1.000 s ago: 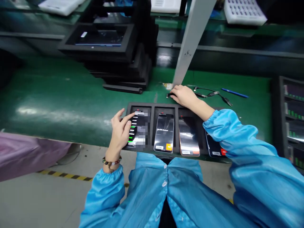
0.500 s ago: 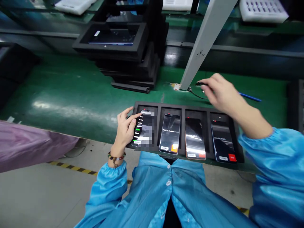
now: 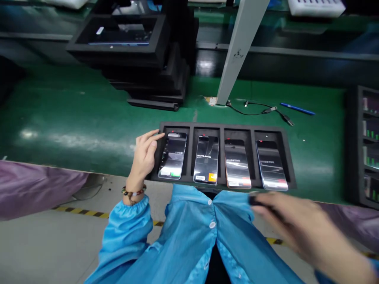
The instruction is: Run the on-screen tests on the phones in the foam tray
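I see a tray [image 3: 190, 152] of four phones [image 3: 237, 167]; at its four o'clock the right hand [image 3: 296, 221], at nine the left hand [image 3: 143, 157], fingers free. The second phone [image 3: 206, 159] from nine reads "No OTG devices". Right fingers clutch a blurred black object [image 3: 255, 200].

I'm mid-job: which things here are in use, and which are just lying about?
In use, by the look of it:
Four phones, lying in the tray
Tray, left hand at its left edge
Dark item in the right hand, too blurred to identify

Apparently just lying about, no hand on them:
Cable
Blue pen
Tray stack
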A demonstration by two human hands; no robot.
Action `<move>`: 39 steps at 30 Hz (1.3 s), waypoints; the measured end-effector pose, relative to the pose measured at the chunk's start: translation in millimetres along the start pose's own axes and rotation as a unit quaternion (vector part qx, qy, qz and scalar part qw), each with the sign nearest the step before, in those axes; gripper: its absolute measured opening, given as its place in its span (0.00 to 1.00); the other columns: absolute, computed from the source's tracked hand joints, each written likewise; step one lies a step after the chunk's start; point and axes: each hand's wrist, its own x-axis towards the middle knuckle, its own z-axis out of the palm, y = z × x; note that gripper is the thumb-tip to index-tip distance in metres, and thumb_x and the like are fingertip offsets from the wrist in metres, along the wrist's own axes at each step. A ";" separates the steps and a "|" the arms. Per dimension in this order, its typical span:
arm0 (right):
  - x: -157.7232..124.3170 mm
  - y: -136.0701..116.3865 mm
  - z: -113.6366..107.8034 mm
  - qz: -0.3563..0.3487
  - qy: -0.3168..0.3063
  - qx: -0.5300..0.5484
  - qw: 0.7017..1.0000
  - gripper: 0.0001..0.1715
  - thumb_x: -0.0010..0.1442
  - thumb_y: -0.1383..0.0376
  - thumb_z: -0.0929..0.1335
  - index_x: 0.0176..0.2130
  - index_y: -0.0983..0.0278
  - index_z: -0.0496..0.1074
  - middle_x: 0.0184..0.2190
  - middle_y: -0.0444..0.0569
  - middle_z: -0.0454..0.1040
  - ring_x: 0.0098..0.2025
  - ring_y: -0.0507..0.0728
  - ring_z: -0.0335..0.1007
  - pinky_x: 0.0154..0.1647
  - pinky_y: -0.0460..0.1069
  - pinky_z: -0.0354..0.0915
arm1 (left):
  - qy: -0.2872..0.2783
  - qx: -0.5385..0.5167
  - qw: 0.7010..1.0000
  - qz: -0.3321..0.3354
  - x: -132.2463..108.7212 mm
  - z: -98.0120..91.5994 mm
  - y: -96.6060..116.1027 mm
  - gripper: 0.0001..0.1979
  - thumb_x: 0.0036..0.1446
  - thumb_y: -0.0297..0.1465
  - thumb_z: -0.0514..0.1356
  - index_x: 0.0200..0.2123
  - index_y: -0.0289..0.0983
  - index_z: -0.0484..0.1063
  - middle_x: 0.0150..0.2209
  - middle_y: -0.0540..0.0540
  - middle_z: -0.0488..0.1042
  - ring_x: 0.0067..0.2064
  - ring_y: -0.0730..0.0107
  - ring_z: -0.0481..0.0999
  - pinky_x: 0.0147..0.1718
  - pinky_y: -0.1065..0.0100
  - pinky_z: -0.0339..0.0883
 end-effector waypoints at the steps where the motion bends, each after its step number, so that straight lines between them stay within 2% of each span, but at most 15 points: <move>1: 1.5 -16.1 29.1 -0.022 -0.042 0.021 0.999 0.14 0.81 0.58 0.64 0.50 0.57 0.79 0.40 0.45 0.88 0.34 0.55 0.86 0.34 0.51 0.79 | -0.008 0.003 1.000 0.009 5.3 2.8 1.4 0.26 0.80 0.48 0.46 0.61 0.48 0.81 0.67 0.46 0.77 0.69 0.53 0.71 0.72 0.44 0.58; 4: 13.4 -42.5 112.9 -0.047 -0.094 0.046 0.993 0.18 0.83 0.56 0.62 0.49 0.60 0.78 0.38 0.45 0.87 0.31 0.55 0.85 0.31 0.51 0.75 | -0.027 0.016 0.999 0.035 24.4 13.8 7.2 0.25 0.79 0.48 0.47 0.60 0.48 0.82 0.64 0.48 0.81 0.66 0.53 0.72 0.72 0.44 0.56; 6: 21.2 -46.4 154.4 -0.043 -0.095 0.044 0.994 0.19 0.83 0.56 0.62 0.48 0.62 0.79 0.39 0.46 0.87 0.34 0.55 0.86 0.32 0.50 0.72 | -0.031 0.024 0.999 0.038 35.2 19.7 9.8 0.25 0.79 0.48 0.47 0.59 0.48 0.82 0.61 0.47 0.82 0.65 0.53 0.73 0.71 0.44 0.55; 8: 28.0 -47.5 181.5 -0.035 -0.100 0.045 0.993 0.18 0.83 0.57 0.63 0.48 0.61 0.79 0.40 0.47 0.88 0.37 0.55 0.86 0.33 0.49 0.69 | -0.035 0.028 0.998 0.034 41.7 22.9 9.8 0.26 0.79 0.48 0.47 0.56 0.48 0.84 0.58 0.46 0.84 0.64 0.53 0.73 0.70 0.44 0.55; 11: 40.4 -53.6 203.5 -0.037 -0.109 0.041 0.993 0.18 0.83 0.56 0.63 0.49 0.60 0.79 0.39 0.46 0.87 0.37 0.54 0.85 0.31 0.49 0.64 | -0.044 0.024 0.998 0.027 44.0 25.0 5.7 0.27 0.79 0.47 0.46 0.52 0.47 0.86 0.54 0.45 0.84 0.62 0.51 0.71 0.70 0.44 0.54; 15: 60.7 -64.5 218.5 -0.051 -0.126 0.005 0.991 0.19 0.83 0.56 0.62 0.48 0.61 0.79 0.37 0.46 0.85 0.34 0.53 0.83 0.29 0.50 0.58 | -0.040 0.012 0.999 0.013 41.4 28.5 1.3 0.29 0.79 0.47 0.45 0.51 0.46 0.86 0.54 0.44 0.83 0.63 0.50 0.69 0.70 0.43 0.54; 19: 70.7 -68.0 224.6 -0.038 -0.128 -0.016 0.991 0.21 0.84 0.56 0.61 0.48 0.61 0.79 0.37 0.45 0.85 0.35 0.53 0.82 0.29 0.50 0.55 | -0.039 0.011 0.999 0.010 40.0 31.3 2.0 0.29 0.80 0.47 0.45 0.50 0.46 0.86 0.54 0.45 0.83 0.63 0.51 0.69 0.71 0.44 0.53; 30: 73.8 -72.9 218.4 -0.031 -0.110 -0.026 0.993 0.23 0.84 0.56 0.60 0.48 0.60 0.79 0.35 0.45 0.85 0.33 0.53 0.82 0.28 0.51 0.55 | -0.044 0.007 0.999 0.005 40.3 31.3 5.0 0.27 0.79 0.45 0.46 0.49 0.47 0.86 0.53 0.44 0.82 0.64 0.49 0.68 0.71 0.41 0.53; 34: 72.6 -79.0 216.7 -0.003 -0.118 -0.028 0.993 0.23 0.84 0.56 0.59 0.49 0.61 0.79 0.37 0.48 0.86 0.35 0.56 0.84 0.29 0.51 0.58 | -0.044 0.004 0.999 0.007 39.5 31.4 4.2 0.26 0.79 0.45 0.47 0.48 0.48 0.86 0.53 0.45 0.83 0.64 0.49 0.68 0.71 0.41 0.53; 39: 82.2 -88.3 212.6 0.048 -0.158 -0.041 0.985 0.22 0.83 0.57 0.60 0.46 0.62 0.78 0.37 0.51 0.87 0.34 0.59 0.85 0.29 0.51 0.59 | -0.046 0.001 0.999 0.008 40.3 31.6 2.8 0.26 0.78 0.46 0.47 0.48 0.47 0.86 0.53 0.44 0.83 0.64 0.47 0.68 0.70 0.41 0.54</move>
